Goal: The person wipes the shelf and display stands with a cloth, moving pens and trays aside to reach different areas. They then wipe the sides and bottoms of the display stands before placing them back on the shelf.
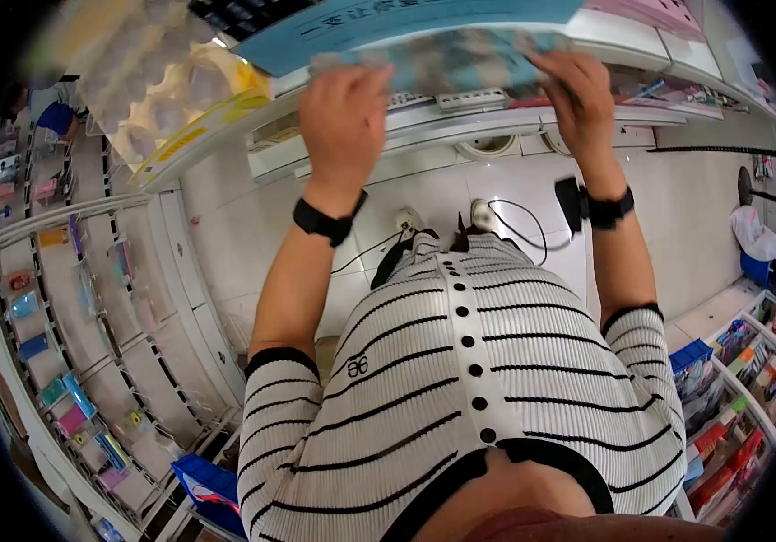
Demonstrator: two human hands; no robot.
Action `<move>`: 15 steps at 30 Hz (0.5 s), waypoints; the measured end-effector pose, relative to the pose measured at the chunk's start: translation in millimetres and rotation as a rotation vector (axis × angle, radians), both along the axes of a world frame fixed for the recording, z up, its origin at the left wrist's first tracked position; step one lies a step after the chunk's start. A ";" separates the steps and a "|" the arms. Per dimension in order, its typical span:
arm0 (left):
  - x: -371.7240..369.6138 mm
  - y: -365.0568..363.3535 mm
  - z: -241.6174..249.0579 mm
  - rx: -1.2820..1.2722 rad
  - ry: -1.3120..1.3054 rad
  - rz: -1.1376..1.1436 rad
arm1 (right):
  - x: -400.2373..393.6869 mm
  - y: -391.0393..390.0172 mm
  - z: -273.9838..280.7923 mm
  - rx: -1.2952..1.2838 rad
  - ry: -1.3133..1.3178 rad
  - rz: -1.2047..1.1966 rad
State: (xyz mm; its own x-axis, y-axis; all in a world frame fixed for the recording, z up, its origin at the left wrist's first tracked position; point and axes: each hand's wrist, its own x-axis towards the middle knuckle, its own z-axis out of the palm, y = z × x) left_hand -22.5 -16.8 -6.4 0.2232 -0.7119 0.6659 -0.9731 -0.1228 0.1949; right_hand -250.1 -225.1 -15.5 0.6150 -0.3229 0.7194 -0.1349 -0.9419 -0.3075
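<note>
A blurred blue-and-grey patterned piece, soft-looking like a cloth or a packet [460, 63], stretches between my two hands at the shelf front. My left hand [344, 122] is closed at its left end, the fingertips smeared by motion. At the other end, my right hand [582, 95] pinches its corner between thumb and fingers. Just behind it stands a light blue panel with dark printed characters [406, 29]. Each wrist wears a black band.
Left of my hands hang pale moulded packs [171, 95] with a yellow edge. A rack of small hanging goods [81, 397] runs down the left side. Stocked shelves [740, 388] stand at lower right. A black cable [532, 226] lies on the tiled floor near my feet.
</note>
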 end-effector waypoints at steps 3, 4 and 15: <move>-12.2 24.2 -12.6 0.079 0.077 -0.191 | -23.3 30.3 -15.6 0.171 0.100 -0.032; -12.7 33.6 -23.3 0.131 0.143 -0.259 | -29.4 39.2 -25.2 0.203 0.149 -0.049; 33.8 103.7 -165.6 0.586 0.566 -0.191 | 24.5 94.3 -158.5 0.846 0.569 0.099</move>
State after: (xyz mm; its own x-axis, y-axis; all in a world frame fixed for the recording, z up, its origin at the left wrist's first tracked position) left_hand 11.2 86.8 -172.1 0.2528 -0.9675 -0.0007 -0.7617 -0.1995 0.6165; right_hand -225.5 -130.9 -174.0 0.8454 -0.5187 -0.1273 -0.4020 -0.4612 -0.7910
